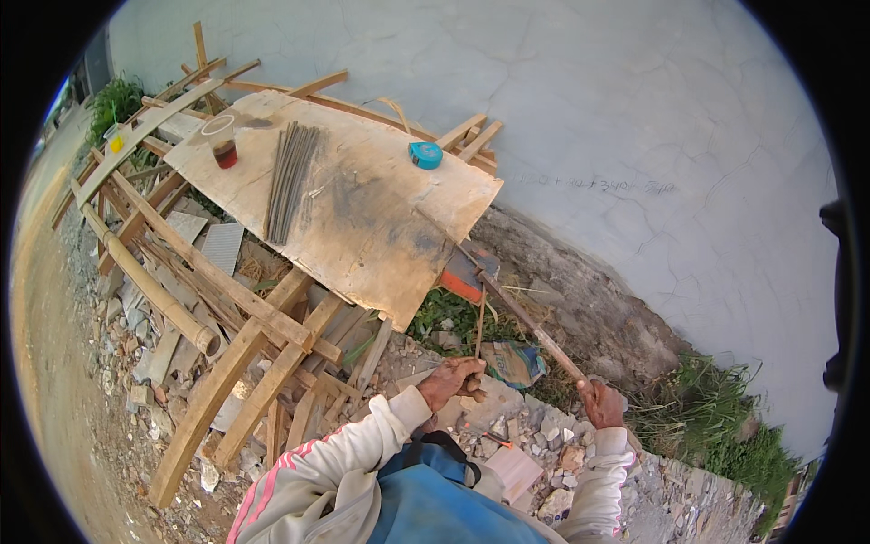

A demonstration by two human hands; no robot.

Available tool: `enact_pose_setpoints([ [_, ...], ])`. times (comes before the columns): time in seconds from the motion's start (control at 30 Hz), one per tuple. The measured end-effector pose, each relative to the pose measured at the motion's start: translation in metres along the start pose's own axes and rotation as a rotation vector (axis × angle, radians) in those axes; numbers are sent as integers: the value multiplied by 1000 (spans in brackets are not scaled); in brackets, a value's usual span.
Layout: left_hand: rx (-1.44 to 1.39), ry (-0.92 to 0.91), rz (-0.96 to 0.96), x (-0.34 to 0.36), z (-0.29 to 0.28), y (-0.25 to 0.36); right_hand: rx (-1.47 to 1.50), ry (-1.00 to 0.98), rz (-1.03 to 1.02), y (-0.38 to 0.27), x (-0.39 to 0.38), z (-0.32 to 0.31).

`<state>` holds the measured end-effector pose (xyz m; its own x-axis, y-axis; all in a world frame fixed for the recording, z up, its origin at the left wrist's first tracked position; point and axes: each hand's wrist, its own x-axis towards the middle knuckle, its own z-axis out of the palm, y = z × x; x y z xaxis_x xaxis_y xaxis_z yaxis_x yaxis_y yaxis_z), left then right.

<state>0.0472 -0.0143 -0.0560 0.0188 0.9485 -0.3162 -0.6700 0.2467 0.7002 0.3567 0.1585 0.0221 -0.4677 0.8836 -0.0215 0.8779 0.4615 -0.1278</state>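
Note:
My right hand (603, 403) is wrapped round the lower end of a long rusty metal bar (535, 328). The bar slants up and left to the corner of a stained plywood board (362, 213). My left hand (450, 381) is closed round the lower end of a thin metal rod (480, 328), which rises almost upright toward the bar near the board's edge. Whether the rod and bar touch is hard to make out. On the board lie a bundle of thin grey metal rods (292, 186) and a turquoise tape measure (424, 155).
A clear cup of dark drink (225, 152) stands on the board's far left. Wooden beams (222, 399) and a bamboo pole (154, 281) jut out at left. An orange-red piece (460, 286) sits under the board's right corner. Rubble and a crumpled sack (512, 363) lie below; a cracked wall (652, 118) rises behind.

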Motion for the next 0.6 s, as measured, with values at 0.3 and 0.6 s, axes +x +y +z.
enact_pose_setpoints([
  [0.3,8,-59,-43,-6,-24,13,-79,104,159,-35,-38,11],
  [0.6,70,-73,-45,-17,-55,37,-80,191,336,-97,-92,23],
])
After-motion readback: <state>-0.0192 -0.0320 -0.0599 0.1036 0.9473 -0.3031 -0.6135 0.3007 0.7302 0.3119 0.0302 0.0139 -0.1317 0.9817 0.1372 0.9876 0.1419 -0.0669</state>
